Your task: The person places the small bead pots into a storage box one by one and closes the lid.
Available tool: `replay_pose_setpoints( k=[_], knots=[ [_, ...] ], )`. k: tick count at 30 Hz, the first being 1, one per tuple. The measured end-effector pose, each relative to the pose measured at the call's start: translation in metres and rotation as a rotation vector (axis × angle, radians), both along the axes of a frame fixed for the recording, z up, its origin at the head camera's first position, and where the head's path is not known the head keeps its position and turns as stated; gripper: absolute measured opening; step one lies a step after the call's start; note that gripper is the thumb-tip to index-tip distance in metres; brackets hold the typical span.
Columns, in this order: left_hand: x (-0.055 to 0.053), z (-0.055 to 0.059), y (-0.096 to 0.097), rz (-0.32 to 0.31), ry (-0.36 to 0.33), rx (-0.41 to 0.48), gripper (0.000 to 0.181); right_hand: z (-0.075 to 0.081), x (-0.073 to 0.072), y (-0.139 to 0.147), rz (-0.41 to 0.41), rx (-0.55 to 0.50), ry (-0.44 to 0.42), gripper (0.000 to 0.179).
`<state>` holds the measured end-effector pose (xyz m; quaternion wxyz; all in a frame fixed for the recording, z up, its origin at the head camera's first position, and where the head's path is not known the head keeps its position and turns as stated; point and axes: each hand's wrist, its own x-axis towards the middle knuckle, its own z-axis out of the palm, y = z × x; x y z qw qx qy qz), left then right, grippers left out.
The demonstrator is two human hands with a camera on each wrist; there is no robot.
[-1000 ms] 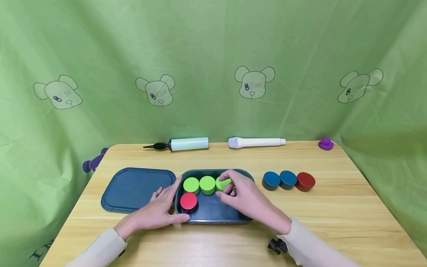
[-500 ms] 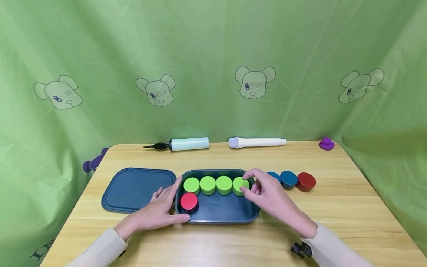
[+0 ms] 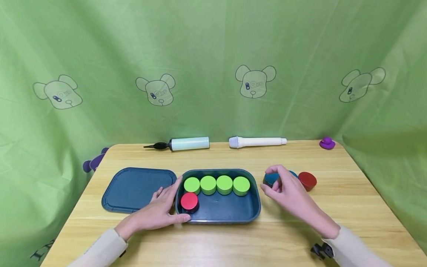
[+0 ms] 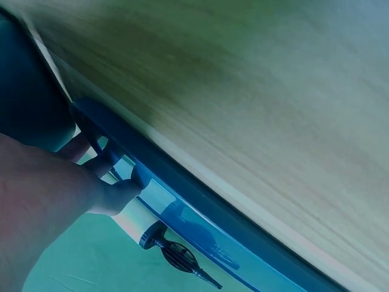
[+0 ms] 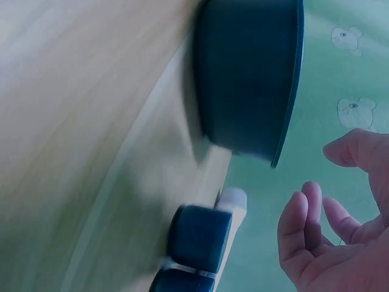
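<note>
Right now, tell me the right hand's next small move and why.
Probably lower the right hand and pinch the short blue cylinder nearest the dark-blue rounded rectangular box: the hand holds nothing and hangs close to that cylinder, while the box shows bare floor beside its red-topped cylinder.

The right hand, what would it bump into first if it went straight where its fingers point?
Probably the leftmost blue round piece: in the head view it shows between the right hand's thumb and fingers. How high the hand is can't be judged surely, so it might pass over instead.
</note>
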<state>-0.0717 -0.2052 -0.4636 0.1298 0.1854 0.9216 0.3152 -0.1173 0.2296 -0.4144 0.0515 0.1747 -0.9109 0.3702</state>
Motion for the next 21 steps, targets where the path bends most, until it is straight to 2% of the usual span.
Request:
replay_pose_setpoints(
  k=[10, 16, 21],
  knots=[
    [0.0, -0.002, 0.0, -0.003, -0.005, 0.0, 0.124, -0.005, -0.005, 0.037, -0.066, 0.033, 0.074, 0.047],
    [-0.001, -0.001, 0.0, -0.008, -0.004, 0.002, 0.124, -0.006, -0.011, 0.058, -0.134, 0.055, 0.026, 0.049],
    [-0.001, -0.001, 0.0, -0.006, -0.008, 0.002, 0.123, -0.012, -0.015, 0.076, -0.153, 0.067, -0.003, 0.053]
  ],
)
